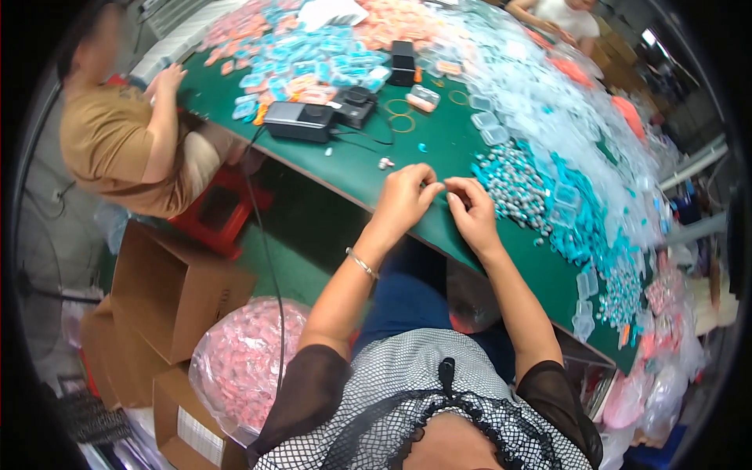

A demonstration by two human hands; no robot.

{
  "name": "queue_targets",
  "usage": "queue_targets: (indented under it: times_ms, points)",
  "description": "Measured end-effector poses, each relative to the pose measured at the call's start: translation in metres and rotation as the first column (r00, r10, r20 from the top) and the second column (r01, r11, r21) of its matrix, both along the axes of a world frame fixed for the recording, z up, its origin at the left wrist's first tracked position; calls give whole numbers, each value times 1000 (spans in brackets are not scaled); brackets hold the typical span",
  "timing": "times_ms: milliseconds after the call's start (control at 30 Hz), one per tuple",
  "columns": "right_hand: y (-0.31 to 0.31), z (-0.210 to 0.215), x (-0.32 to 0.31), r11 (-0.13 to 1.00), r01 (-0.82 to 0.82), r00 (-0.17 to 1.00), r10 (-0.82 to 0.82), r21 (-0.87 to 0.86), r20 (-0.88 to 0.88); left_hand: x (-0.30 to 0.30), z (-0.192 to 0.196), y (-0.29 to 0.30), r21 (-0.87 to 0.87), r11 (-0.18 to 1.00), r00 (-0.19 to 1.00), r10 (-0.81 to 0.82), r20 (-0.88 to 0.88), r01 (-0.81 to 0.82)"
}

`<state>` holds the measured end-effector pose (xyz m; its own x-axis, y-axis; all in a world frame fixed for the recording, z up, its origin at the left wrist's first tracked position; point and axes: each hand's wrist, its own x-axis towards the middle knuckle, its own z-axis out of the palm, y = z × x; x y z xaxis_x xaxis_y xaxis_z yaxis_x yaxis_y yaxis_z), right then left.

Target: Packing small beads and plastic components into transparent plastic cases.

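Observation:
My left hand (403, 197) is above the near edge of the green table (368, 176), thumb and fingers pinched together. Close beside it, my right hand (472, 211) has its fingers curled in against the thumb. The fingertips nearly meet; whatever they hold is too small or hidden to make out. A heap of small silver and teal pieces (513, 188) lies just right of my right hand. Beyond my left hand are a few small whitish pieces (385, 163) and one tiny teal piece (422, 147).
Black box-shaped devices (299, 121) with a cable stand farther back, near yellow rubber bands (402, 124) and a small clear case (423, 98). Blue cases (337, 59) and clear ones (540, 94) are heaped behind. A co-worker (117, 133) sits left, above cardboard boxes (168, 290).

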<state>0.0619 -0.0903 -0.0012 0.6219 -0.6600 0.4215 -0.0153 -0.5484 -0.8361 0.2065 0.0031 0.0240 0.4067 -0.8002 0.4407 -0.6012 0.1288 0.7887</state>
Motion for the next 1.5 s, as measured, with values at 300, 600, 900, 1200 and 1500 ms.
queue_targets:
  times_ms: [300,600,900,1200,1500]
  points:
    - [12,24,-58,992,26,987,-44,-123,-152,-43,-10,12,54,998,969,25,244,-40]
    - [-29,73,-157,758,392,882,-471,-522,-23,-66,-12,-2,47,998,981,-51,190,42]
    - [-102,82,-179,615,154,652,-651,-773,-388,-92,-17,-7,28,993,968,-114,224,111]
    - [-90,102,-208,885,195,842,-372,-423,-391,-94,-14,0,103,995,953,-28,301,-3]
    - [3,42,-237,852,491,781,-522,-180,-344,-118,-10,-6,105,985,986,-149,78,140]
